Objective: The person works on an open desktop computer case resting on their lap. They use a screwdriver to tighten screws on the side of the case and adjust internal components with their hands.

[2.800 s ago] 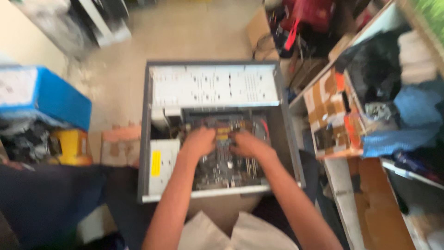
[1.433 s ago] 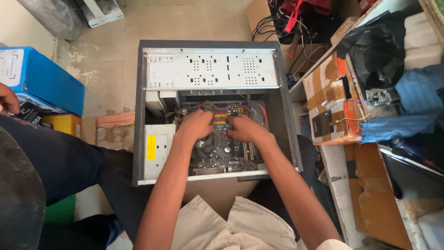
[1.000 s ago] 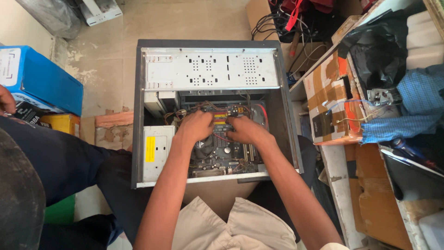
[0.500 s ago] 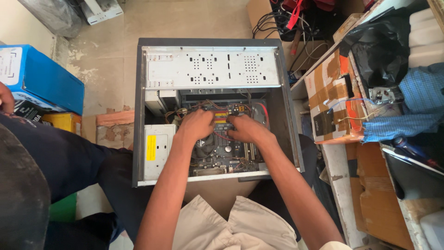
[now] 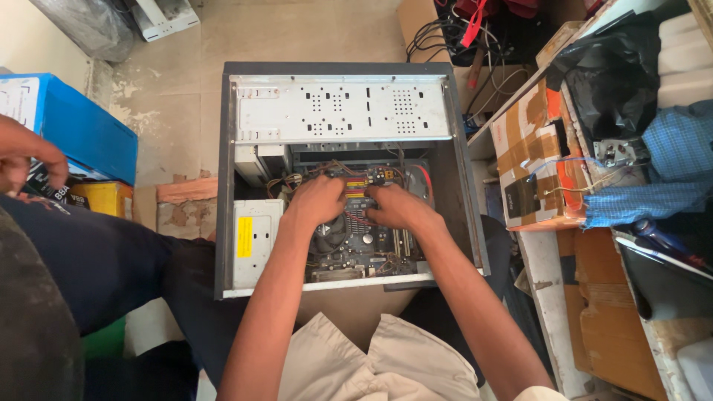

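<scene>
Beige cloth of the person's trousers point(image 5: 371, 364) is seen at the bottom edge, and from there both bare forearms are stretched forward into an open desktop computer case point(image 5: 338, 111) laid on its side on the floor point(image 5: 297, 30). The left hand point(image 5: 318, 202) is set on the motherboard point(image 5: 356, 241), just above the round cooler fan point(image 5: 328, 236), with its fingers curled down among the coloured wires point(image 5: 355, 186). The right hand point(image 5: 395, 208) is placed just beside it, fingers bent toward the same bundle of wires. Whether either grip is clenched on a wire or merely pressed against it cannot be told, since the fingertips are hidden. The motherboard is seated in the lower half of the case, between a grey power supply with a yellow label point(image 5: 249, 241) on the left and the case wall on the right. Beyond the hands, the perforated metal drive cage point(image 5: 342, 111) is fixed across the upper half of the case.

To the left, a dark trouser leg of another person point(image 5: 89, 260) is stretched near the case, and that person's hand point(image 5: 26, 156) is held by a blue cardboard box point(image 5: 82, 126). To the right, an orange and brown carton point(image 5: 531, 156) and blue checked cloth point(image 5: 668, 178) are stacked on a shelf point(image 5: 546, 297). Farther off, black cables point(image 5: 438, 37) are tangled on the floor.
</scene>
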